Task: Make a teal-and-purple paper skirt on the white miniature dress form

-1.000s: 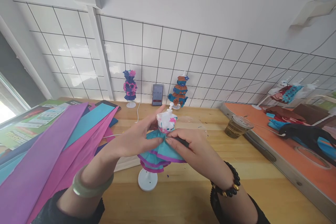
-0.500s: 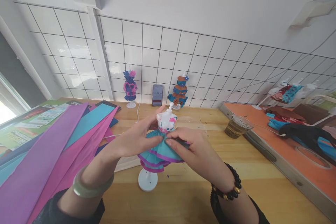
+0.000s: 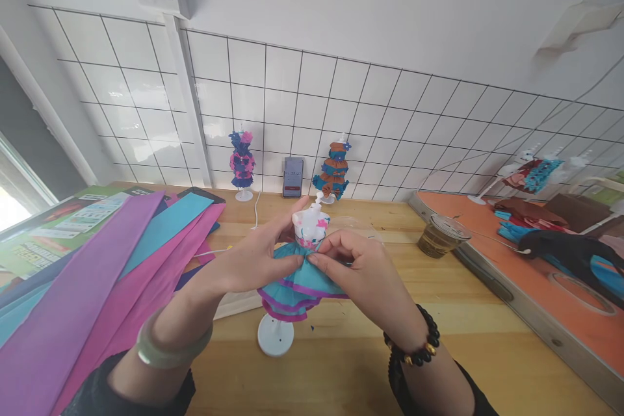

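A small white mannequin [image 3: 312, 224] with a pink-flowered bodice leans a little on its round white stand base [image 3: 275, 335]. Round its waist hangs a layered turquoise skirt [image 3: 297, 277] with purple edging. My left hand [image 3: 256, 257] holds the mannequin from the left, its thumb pressed on the skirt's waist and its fingers behind the torso. From the right, my right hand [image 3: 355, 260] pinches the skirt's waistband between thumb and forefinger, close to the left thumb. The back of the waist is hidden.
Purple, pink and blue sheets [image 3: 141, 253] lie at the left. Against the tiled wall stand a navy-and-pink dressed mannequin [image 3: 242, 162], a phone [image 3: 293, 177] and a brown-and-teal one [image 3: 334, 169]. A lidded cup [image 3: 441, 237] sits at the right, beside an orange surface [image 3: 550, 260] with fabric pieces.
My right thumb and forefinger have shifted slightly along the waistband, and the right wrist has moved a little left. The mannequin has tilted slightly to the right. My left hand keeps its hold.
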Action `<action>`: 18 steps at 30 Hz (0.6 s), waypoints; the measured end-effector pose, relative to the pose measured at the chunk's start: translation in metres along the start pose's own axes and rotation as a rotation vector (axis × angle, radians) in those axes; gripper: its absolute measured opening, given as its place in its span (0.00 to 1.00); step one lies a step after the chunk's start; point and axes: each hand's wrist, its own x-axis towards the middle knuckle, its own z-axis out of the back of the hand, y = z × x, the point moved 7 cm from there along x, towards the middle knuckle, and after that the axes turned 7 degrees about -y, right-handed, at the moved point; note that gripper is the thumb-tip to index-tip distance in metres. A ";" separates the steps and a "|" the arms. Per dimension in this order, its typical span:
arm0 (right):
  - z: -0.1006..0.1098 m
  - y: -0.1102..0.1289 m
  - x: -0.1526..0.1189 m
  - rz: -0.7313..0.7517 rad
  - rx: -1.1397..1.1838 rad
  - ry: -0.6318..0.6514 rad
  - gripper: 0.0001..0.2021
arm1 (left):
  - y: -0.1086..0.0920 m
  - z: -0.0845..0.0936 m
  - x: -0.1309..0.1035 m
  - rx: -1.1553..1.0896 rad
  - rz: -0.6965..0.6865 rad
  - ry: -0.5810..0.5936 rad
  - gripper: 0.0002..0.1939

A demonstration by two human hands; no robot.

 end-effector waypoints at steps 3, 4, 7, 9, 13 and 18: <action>-0.002 -0.002 0.001 -0.011 -0.009 0.011 0.07 | -0.001 0.000 -0.001 0.020 0.014 0.002 0.42; -0.002 -0.003 0.001 -0.012 -0.012 0.009 0.08 | -0.001 0.000 -0.001 0.026 0.019 0.004 0.42; -0.001 -0.004 0.000 -0.014 -0.030 -0.020 0.08 | -0.002 0.000 -0.003 0.025 0.031 0.019 0.42; 0.000 -0.005 -0.001 -0.018 -0.039 -0.029 0.08 | -0.002 0.000 -0.003 0.021 0.039 0.033 0.40; 0.000 -0.005 -0.002 -0.014 -0.052 -0.030 0.08 | 0.000 -0.001 -0.002 0.022 0.026 0.015 0.37; 0.002 -0.001 0.001 0.055 -0.120 -0.068 0.08 | 0.004 0.001 0.003 -0.004 -0.041 -0.074 0.34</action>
